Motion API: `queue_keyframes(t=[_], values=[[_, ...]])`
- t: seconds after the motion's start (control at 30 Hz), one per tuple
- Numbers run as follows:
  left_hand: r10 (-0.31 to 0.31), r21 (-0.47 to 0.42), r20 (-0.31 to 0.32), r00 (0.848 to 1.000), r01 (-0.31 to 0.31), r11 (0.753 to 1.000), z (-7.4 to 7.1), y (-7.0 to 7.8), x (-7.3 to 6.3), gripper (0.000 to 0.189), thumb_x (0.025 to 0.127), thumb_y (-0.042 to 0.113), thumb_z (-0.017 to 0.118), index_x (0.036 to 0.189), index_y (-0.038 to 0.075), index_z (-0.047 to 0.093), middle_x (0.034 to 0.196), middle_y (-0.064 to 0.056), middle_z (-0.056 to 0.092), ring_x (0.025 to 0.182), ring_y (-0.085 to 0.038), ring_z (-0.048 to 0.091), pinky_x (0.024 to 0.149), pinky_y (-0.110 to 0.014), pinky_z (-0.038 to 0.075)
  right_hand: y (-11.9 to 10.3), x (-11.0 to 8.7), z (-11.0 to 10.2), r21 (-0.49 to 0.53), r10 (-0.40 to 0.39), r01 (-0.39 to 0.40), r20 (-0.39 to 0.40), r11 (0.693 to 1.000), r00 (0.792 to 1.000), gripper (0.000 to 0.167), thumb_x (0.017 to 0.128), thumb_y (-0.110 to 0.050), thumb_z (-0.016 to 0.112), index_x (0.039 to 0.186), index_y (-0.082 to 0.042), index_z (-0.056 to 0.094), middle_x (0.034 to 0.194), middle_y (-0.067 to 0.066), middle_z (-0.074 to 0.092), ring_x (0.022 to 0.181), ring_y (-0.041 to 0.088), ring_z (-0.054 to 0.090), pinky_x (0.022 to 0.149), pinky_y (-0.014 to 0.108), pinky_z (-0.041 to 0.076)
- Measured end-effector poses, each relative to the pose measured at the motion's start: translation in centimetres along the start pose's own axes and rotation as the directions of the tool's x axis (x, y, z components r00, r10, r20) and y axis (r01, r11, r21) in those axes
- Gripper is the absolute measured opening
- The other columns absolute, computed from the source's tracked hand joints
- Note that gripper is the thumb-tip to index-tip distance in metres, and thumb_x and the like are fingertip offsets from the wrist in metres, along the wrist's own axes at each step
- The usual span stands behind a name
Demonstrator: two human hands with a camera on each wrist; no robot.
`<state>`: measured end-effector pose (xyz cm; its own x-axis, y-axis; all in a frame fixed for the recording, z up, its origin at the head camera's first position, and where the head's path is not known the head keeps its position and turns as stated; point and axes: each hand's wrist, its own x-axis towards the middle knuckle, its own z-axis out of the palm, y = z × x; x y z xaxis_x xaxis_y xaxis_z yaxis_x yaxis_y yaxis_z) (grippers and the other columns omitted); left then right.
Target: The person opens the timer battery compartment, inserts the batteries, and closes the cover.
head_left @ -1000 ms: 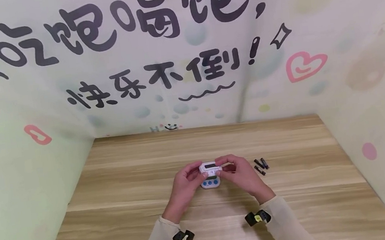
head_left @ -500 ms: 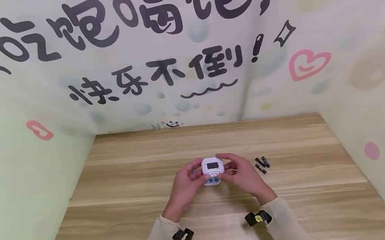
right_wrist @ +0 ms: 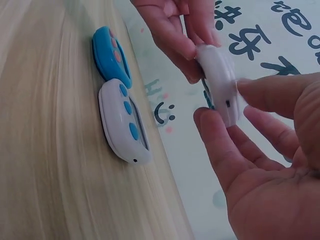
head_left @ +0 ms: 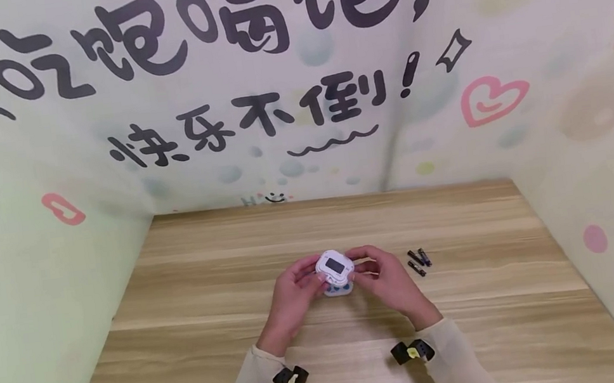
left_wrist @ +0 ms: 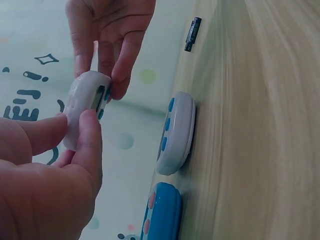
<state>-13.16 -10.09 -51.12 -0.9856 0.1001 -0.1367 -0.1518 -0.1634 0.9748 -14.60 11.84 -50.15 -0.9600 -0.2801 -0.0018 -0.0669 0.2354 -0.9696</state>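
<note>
A small white digital timer (head_left: 334,267) hangs between both hands above the table, its side with a dark rectangle turned up in the head view. My left hand (head_left: 297,298) pinches one edge of it between thumb and fingers; my right hand (head_left: 385,279) grips the opposite edge. Blue buttons (left_wrist: 104,106) and part of a screen show on its other face in the left wrist view. Beneath it, a second white timer (left_wrist: 179,135) with blue buttons lies on the table. Beside that one rests a blue timer (right_wrist: 109,55) with pink buttons, hidden by my hand in the head view.
Three small dark batteries (head_left: 417,268) lie together on the wooden table (head_left: 205,255), right of my right hand. Printed walls (head_left: 214,184) stand along the table's back and both sides. Each wrist wears a black strap device (head_left: 413,351).
The held timer has tipped so its side with the dark rectangle faces up, then turned slightly clockwise in the fingers. Both hands keep hold of it; the batteries stay put.
</note>
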Motion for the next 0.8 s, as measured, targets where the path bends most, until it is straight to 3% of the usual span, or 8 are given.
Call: queue_keyframes(t=[0.13, 0.3, 0.5, 0.67, 0.8], values=[[0.002, -0.039, 0.003, 1.0, -0.002, 0.999, 0.0, 0.08, 0.1, 0.038, 0.101, -0.003, 0.064, 0.139, -0.006, 0.059, 0.136, -0.028, 0.064, 0.103, -0.014, 0.072, 0.088, -0.032, 0.068, -0.09, -0.1, 0.11, 0.046, 0.0, -0.001, 0.022, 0.999, 1.0, 0.053, 0.09, 0.003, 0.08, 0.139, -0.006, 0.062, 0.131, 0.021, 0.064, 0.099, 0.023, 0.073, 0.08, 0.023, 0.064], [-0.022, -0.036, 0.057, 0.998, 0.024, 0.999, 0.25, 0.2, -0.05, 0.041, 0.106, 0.004, 0.06, 0.146, 0.0, 0.056, 0.145, -0.026, 0.059, 0.104, -0.019, 0.072, 0.086, -0.039, 0.069, -0.11, -0.15, 0.38, 0.06, -0.011, 0.007, 0.071, 0.998, 0.997, 0.073, 0.086, 0.006, 0.082, 0.151, -0.006, 0.053, 0.13, 0.024, 0.061, 0.089, 0.017, 0.072, 0.076, 0.021, 0.064], [-0.033, -0.033, 0.095, 0.995, 0.037, 0.999, 0.39, 0.29, -0.41, 0.054, 0.099, 0.002, 0.071, 0.151, 0.004, 0.054, 0.147, -0.023, 0.057, 0.099, -0.016, 0.072, 0.081, -0.038, 0.069, 0.09, -0.29, 0.69, 0.034, -0.025, 0.022, 0.086, 0.999, 0.996, 0.076, 0.083, 0.003, 0.086, 0.151, -0.007, 0.053, 0.122, 0.022, 0.063, 0.086, 0.017, 0.071, 0.075, 0.022, 0.065], [-0.028, -0.008, 0.14, 0.99, 0.029, 1.0, 0.44, 0.4, -0.64, 0.059, 0.099, 0.0, 0.071, 0.154, 0.004, 0.051, 0.146, -0.025, 0.059, 0.104, -0.014, 0.072, 0.084, -0.038, 0.069, 0.33, -0.41, 0.72, 0.033, -0.023, 0.02, 0.096, 0.999, 0.995, 0.081, 0.08, 0.002, 0.089, 0.151, -0.007, 0.052, 0.116, 0.02, 0.061, 0.084, 0.016, 0.069, 0.074, 0.023, 0.065], [-0.035, -0.009, 0.141, 0.989, 0.037, 0.999, 0.46, 0.37, -0.7, 0.059, 0.099, 0.0, 0.07, 0.155, 0.005, 0.051, 0.145, -0.024, 0.06, 0.104, -0.015, 0.072, 0.085, -0.039, 0.069, 0.35, -0.41, 0.71, 0.023, -0.021, 0.019, 0.1, 1.0, 0.995, 0.079, 0.081, 0.001, 0.089, 0.15, -0.008, 0.053, 0.115, 0.019, 0.061, 0.083, 0.016, 0.069, 0.073, 0.022, 0.064]])
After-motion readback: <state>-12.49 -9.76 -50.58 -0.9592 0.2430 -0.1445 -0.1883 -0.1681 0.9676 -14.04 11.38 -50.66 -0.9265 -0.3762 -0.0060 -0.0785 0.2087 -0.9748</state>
